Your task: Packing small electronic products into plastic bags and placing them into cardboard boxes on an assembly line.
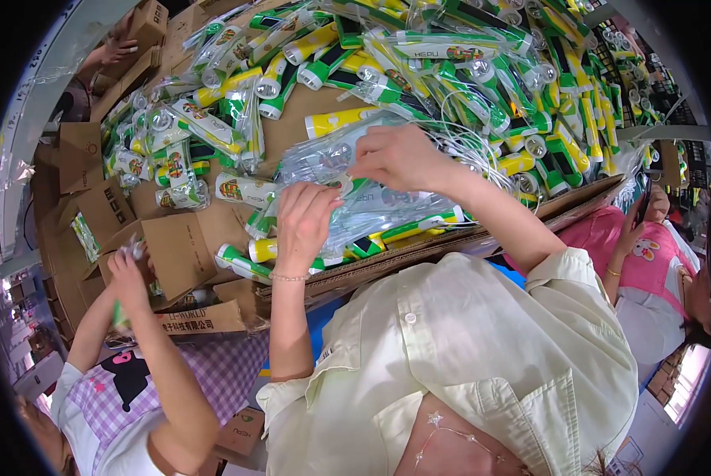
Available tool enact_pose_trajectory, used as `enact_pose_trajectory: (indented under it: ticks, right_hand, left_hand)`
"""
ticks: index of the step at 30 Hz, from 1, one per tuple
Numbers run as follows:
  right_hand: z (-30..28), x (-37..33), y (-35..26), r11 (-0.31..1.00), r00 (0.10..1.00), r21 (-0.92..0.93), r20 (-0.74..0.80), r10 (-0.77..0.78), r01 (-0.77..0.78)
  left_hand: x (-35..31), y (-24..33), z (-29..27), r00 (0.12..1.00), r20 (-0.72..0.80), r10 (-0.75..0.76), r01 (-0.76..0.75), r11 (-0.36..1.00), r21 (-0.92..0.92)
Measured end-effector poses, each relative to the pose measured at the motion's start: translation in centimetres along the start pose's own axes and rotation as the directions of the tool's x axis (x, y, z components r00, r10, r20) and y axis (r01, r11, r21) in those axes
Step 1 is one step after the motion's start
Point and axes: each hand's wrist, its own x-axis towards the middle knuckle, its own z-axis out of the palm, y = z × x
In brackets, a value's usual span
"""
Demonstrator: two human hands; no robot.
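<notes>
Both my hands are over a stack of clear plastic bags (pixel 371 214) in the middle of the work surface. My left hand (pixel 304 218) has its fingers pinched at the stack's left side, closed on the edge of a bag. From the right my right hand (pixel 399 159) reaches in, thumb and fingers pinched near the left fingertips, also on the bag. The small part between the fingertips is hard to make out. Beside my left hand lies a green and white flashlight (pixel 244 190). Just beyond the bags is a yellow and white flashlight (pixel 335 122).
Many bagged green, white and yellow flashlights (pixel 466 75) are heaped behind and right. White cables (pixel 482 147) coil right of my right hand. A cardboard rim (pixel 450 242) runs before me. An open carton (pixel 182 254) and a co-worker's hands (pixel 129 278) are left; another person (pixel 633 262) sits right.
</notes>
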Motion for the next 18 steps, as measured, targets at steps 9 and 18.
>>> enact_pose_trajectory:
  ticks: [9, 18]
  right_hand:
    - [1.5, 3.4, 0.4, 0.999, 0.965, -0.05, 0.261, 0.034, -0.022]
    - [0.1, 4.1, 1.5, 0.845, 0.971, 0.478, 0.122, 0.204, -0.238]
  left_hand:
    - [-0.2, -0.3, 0.7, 0.992, -0.084, -0.097, 0.099, 0.995, 0.016]
    - [-0.3, -1.4, 0.4, 0.958, -0.123, -0.259, 0.244, 0.962, -0.124]
